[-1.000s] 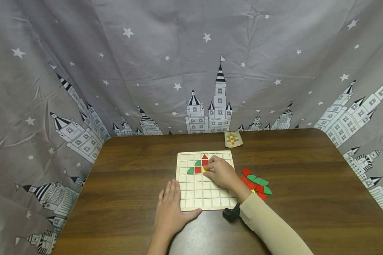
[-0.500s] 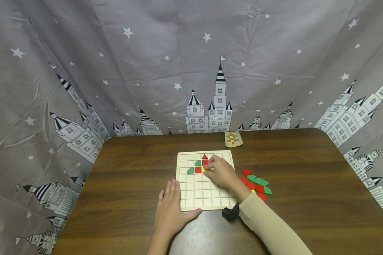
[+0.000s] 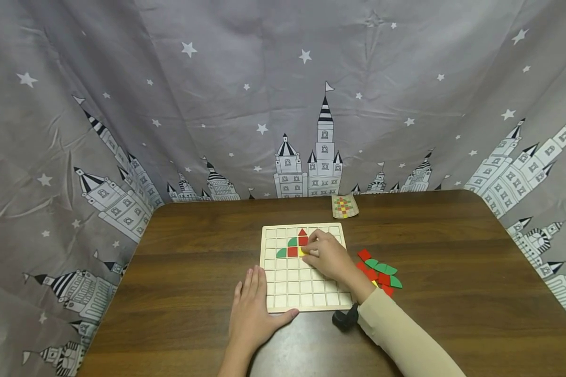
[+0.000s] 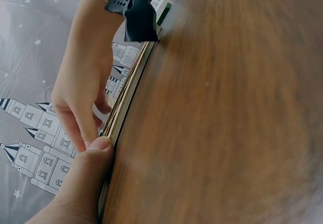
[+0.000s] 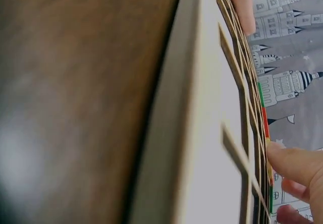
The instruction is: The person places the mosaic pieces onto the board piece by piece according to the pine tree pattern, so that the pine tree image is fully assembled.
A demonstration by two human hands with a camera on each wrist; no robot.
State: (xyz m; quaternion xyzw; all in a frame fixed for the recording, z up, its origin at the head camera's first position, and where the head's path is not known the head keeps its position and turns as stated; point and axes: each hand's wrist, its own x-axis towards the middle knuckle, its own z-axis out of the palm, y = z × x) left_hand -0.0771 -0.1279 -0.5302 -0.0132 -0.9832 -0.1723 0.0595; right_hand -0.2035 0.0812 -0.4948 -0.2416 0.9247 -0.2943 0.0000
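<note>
A pale wooden grid board (image 3: 287,288) lies on the table. On it sit a red triangle (image 3: 302,232), red square tiles (image 3: 292,252) and green quarter-circle tiles (image 3: 281,253). My right hand (image 3: 329,256) reaches over the board, its thumb and fingertips pinching at a yellow tile (image 3: 302,251) seated in the grid, partly covered by the fingers. In the right wrist view the thumb (image 5: 290,161) meets the row of coloured tiles (image 5: 265,123). My left hand (image 3: 251,311) rests against the board's left front corner, fingers straight along the side and thumb along the front edge.
Right of the board lies a loose pile of red, green and yellow tiles (image 3: 379,272). A small pattern card (image 3: 344,206) lies near the back edge of the brown table (image 3: 193,277). Behind hangs a grey castle-print curtain (image 3: 217,104). A black wrist device (image 3: 345,318) hangs under my right wrist.
My right hand's fingertips have shifted very slightly to the right, showing a little more of the yellow tile. The left hand and board stay put.
</note>
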